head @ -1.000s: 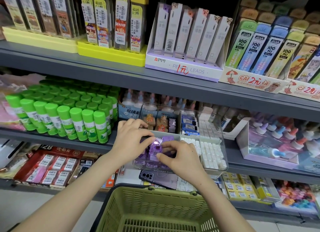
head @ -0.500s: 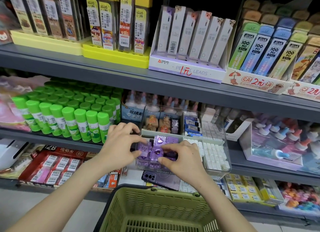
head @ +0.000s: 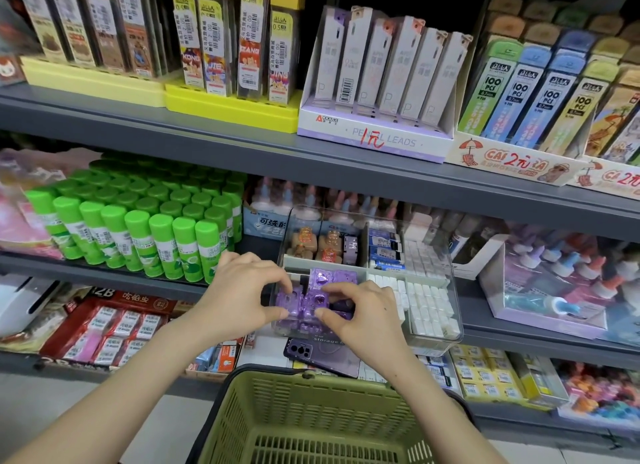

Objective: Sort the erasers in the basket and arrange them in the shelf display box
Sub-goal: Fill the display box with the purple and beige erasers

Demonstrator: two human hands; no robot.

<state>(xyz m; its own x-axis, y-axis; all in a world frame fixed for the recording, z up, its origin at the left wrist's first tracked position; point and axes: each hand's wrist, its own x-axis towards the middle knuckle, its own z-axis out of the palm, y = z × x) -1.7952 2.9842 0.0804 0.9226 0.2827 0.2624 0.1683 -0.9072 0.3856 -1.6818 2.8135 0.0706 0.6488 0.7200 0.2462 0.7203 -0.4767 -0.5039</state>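
A clear display box (head: 446, 273) stands on the middle shelf with four compartments. Purple wrapped erasers (head: 320, 280) fill its front left compartment. My left hand (head: 239, 287) and my right hand (head: 360, 311) reach into that compartment from either side, fingertips pinching the purple erasers between them. White erasers (head: 426, 308) fill the front right compartment. Brown bear erasers (head: 304, 244) and blue-sleeved erasers (head: 384, 252) sit in the back compartments. The green basket (head: 304, 415) hangs below my arms; the part of its floor in view is bare.
Green glue sticks (head: 138, 228) stand left of the box. Glue bottles in a white tray (head: 540, 290) sit to its right. A purple phone (head: 322, 354) lies on goods under the box. Pencil-lead boxes (head: 377, 83) line the shelf above.
Both hands have lowered slightly into the front left compartment and pressed closer to the purple erasers. The camera has tilted a little.
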